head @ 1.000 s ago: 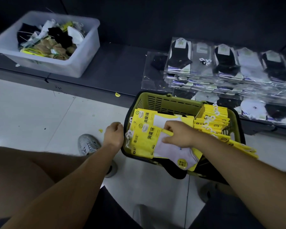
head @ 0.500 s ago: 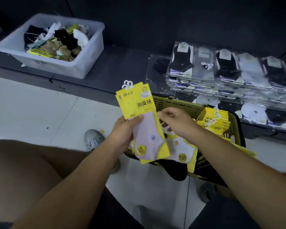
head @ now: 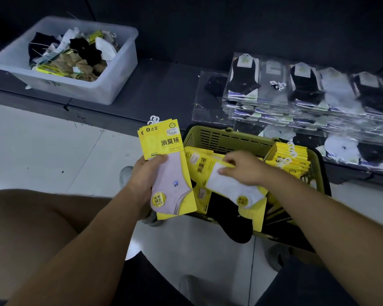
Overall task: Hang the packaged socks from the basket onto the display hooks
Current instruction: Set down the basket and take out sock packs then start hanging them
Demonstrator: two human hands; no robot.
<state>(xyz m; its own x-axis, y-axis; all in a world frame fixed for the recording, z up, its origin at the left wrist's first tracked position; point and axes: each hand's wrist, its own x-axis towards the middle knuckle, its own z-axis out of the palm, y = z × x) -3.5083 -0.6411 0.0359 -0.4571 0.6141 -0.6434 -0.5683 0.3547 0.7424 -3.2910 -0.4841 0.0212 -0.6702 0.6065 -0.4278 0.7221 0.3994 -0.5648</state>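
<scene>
A yellow-green basket (head: pixel 228 134) stands on the floor, filled with yellow sock packs (head: pixel 294 159). My left hand (head: pixel 146 177) grips a small stack of yellow packs (head: pixel 164 151) upright, a pale pink sock showing on the front one, white hooks at the top. My right hand (head: pixel 243 168) reaches into the basket and pinches the top edge of a pack with a white sock (head: pixel 232 187). No display hooks are in view.
A clear plastic bin (head: pixel 111 85) of loose socks sits on the dark low shelf (head: pixel 164 85) at the left. Stacks of clear-wrapped socks (head: pixel 307 93) lie on the shelf at the right. My bare knee fills the lower left.
My left hand lifted a stack of yellow packs out of the basket and holds it up. My right hand let go of that stack and went back down onto a white-sock pack.
</scene>
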